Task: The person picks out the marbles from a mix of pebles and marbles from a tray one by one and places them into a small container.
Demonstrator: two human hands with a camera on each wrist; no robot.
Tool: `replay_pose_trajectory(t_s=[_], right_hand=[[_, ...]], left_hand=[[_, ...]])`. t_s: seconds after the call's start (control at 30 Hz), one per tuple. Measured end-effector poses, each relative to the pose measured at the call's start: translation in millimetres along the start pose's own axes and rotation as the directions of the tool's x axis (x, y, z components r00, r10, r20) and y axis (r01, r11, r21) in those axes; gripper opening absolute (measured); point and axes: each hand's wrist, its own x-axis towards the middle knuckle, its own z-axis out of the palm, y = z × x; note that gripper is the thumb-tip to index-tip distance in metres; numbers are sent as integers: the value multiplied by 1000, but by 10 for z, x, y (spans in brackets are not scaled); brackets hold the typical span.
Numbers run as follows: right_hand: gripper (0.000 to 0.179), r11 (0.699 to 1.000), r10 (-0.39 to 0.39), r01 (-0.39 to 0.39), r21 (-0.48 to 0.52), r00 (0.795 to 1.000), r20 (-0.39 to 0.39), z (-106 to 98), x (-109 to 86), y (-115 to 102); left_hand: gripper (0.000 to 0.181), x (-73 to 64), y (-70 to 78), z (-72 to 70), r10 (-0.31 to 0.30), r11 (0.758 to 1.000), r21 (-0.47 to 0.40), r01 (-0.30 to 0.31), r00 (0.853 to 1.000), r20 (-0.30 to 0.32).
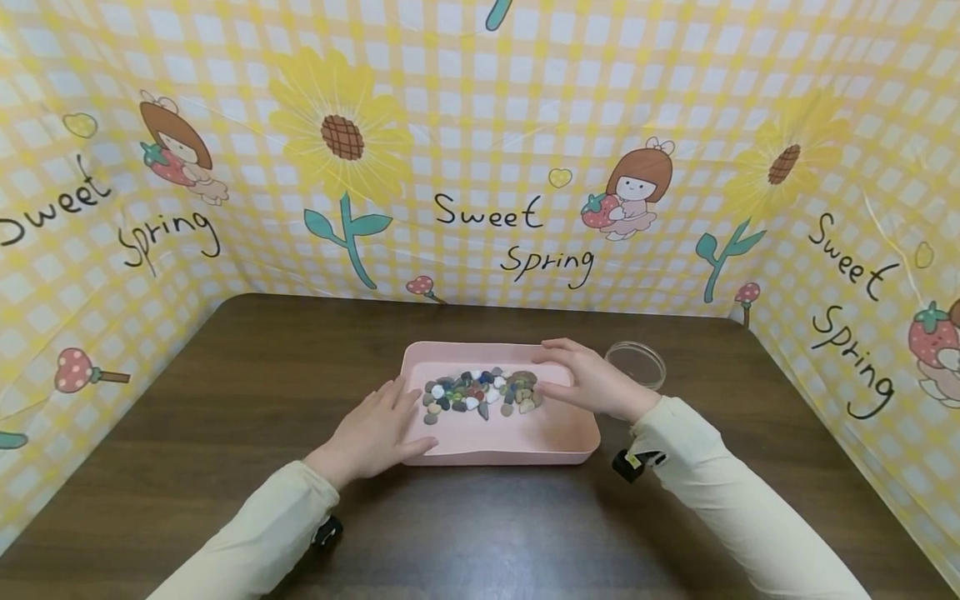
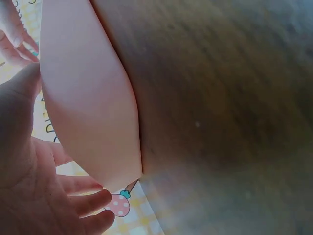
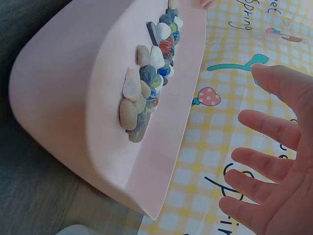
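A shallow pink tray (image 1: 510, 457) sits on the dark table, with a patch of mixed pebbles and glass marbles (image 1: 474, 392) spread across its floor. My left hand (image 1: 367, 435) is at the tray's left end, its fingers fairly straight along the left wall and its thumb over the front rim. In the left wrist view, the fingertips (image 2: 101, 198) lie right at the wall's outer corner. Over the tray's right end hovers my right hand (image 1: 588, 379), fingers spread and nothing held. The right wrist view has this hand (image 3: 274, 161) apart from the pebbles.
A clear round dish or lid (image 1: 635, 365) lies on the table behind my right wrist, just right of the tray. Yellow checked cloth (image 1: 480, 150) with printed sunflowers walls the table at the back and both sides. Each wrist carries a small black camera.
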Motion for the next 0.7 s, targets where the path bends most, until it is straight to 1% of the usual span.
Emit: replay_pose_trajectory(t_s=[0.2,0.33,0.6,0.7], right_hand=[[43,1000,-17,17,-2,1000,16,28,109,-19],[42,1000,-22,21,16,999,32,53,186,-14],[37,988,-32,30,153,999,13,93,315,26],[36,980,-22,18,199,1000,16,111,358,49]], left_hand=[[77,-5,-12,27,-8,1000,-10,8,1000,12],[78,-4,-10,27,-15,1000,-20,15,1000,25],[77,7,-18,22,-6,1000,-11,6,1000,19],[77,3,-13,19,-9,1000,-15,10,1000,23]])
